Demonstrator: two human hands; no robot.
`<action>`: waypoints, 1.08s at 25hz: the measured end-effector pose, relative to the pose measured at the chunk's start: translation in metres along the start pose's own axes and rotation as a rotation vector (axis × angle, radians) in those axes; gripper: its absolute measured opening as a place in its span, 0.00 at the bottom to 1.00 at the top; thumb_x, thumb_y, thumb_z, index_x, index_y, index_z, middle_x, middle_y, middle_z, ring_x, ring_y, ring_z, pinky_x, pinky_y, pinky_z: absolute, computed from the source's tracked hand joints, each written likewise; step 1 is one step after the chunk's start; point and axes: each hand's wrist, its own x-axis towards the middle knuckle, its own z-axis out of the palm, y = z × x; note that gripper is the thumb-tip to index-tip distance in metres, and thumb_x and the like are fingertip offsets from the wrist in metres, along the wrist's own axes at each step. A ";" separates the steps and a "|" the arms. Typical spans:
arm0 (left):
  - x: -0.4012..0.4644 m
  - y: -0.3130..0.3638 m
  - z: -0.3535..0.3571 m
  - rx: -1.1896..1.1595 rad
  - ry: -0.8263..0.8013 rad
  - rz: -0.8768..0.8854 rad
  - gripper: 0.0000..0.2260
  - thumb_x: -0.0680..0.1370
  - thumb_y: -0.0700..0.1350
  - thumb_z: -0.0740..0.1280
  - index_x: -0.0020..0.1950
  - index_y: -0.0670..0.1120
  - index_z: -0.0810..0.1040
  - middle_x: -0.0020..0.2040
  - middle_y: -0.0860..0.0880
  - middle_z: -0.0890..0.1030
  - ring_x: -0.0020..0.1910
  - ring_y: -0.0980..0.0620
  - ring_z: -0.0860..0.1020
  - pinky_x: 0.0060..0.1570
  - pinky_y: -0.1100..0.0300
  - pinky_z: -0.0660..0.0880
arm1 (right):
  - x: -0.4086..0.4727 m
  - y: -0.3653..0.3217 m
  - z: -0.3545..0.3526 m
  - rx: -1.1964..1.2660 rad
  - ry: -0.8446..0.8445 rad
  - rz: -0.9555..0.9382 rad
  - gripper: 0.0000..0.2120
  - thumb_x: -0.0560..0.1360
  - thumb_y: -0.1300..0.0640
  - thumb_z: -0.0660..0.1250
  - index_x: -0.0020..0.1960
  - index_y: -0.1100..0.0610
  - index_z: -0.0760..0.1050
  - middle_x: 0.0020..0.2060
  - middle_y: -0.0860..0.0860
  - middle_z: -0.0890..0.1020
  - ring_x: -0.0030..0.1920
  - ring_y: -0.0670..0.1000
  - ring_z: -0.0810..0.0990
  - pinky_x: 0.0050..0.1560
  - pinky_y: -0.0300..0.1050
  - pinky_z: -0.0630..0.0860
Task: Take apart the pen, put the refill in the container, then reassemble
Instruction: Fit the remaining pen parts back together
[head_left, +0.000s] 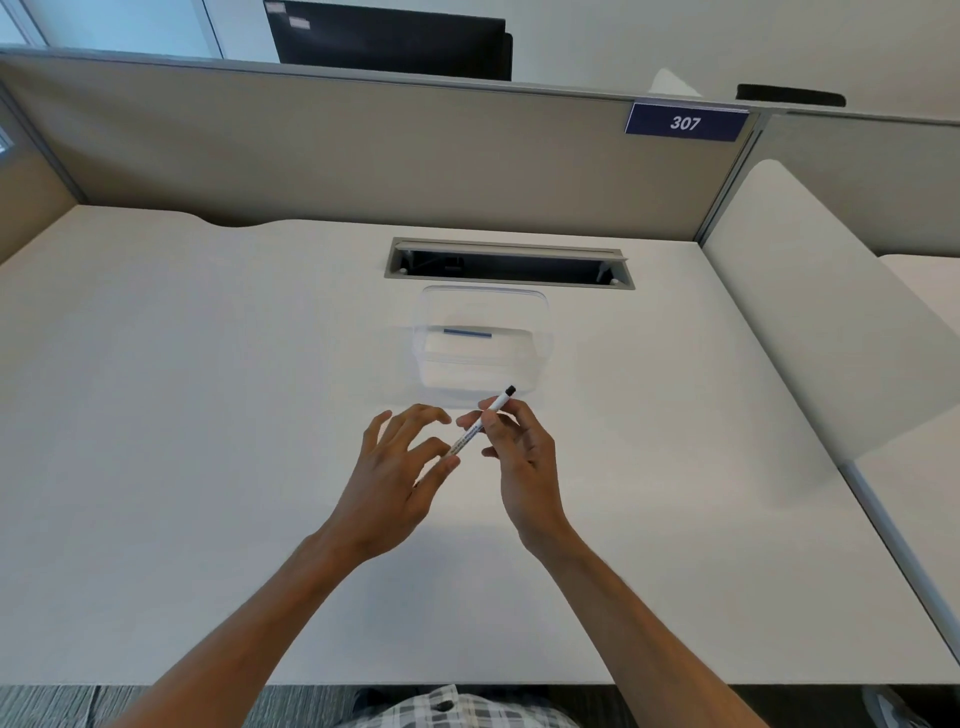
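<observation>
A white pen (480, 422) with a black end cap and printed text on its barrel is held tilted above the desk, black end pointing up and to the right. My right hand (519, 457) pinches its upper half between thumb and fingers. My left hand (400, 467) has its fingers spread, with fingertips touching the pen's lower end; that end is hidden behind them. Just beyond the hands stands a clear plastic container (483, 343) on the white desk (208, 415). A thin blue refill (467, 332) lies inside it.
A recessed cable slot (509, 262) with a grey frame runs behind the container. Beige partition walls (363, 156) close the back and left; a white divider panel (831, 322) stands on the right. The desk's front edge is near my body.
</observation>
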 end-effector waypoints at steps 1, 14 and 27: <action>0.000 0.003 0.004 -0.017 0.008 -0.017 0.14 0.82 0.53 0.57 0.49 0.49 0.80 0.65 0.50 0.74 0.66 0.51 0.71 0.68 0.42 0.64 | 0.001 0.000 0.002 0.015 -0.014 0.005 0.08 0.82 0.58 0.62 0.56 0.61 0.76 0.45 0.50 0.88 0.51 0.47 0.85 0.49 0.37 0.75; -0.016 -0.034 0.018 -0.003 -0.059 -0.233 0.26 0.78 0.69 0.49 0.58 0.52 0.76 0.69 0.52 0.71 0.69 0.52 0.67 0.72 0.45 0.60 | 0.030 -0.002 -0.013 0.292 0.072 0.139 0.14 0.81 0.56 0.58 0.38 0.56 0.75 0.32 0.47 0.71 0.31 0.45 0.67 0.37 0.41 0.64; -0.020 -0.088 0.039 0.275 -0.226 -0.351 0.39 0.75 0.72 0.39 0.79 0.51 0.54 0.81 0.46 0.53 0.79 0.44 0.52 0.73 0.36 0.49 | 0.058 0.009 -0.018 0.338 0.086 0.168 0.26 0.69 0.38 0.63 0.37 0.56 0.52 0.28 0.46 0.59 0.31 0.50 0.52 0.32 0.42 0.52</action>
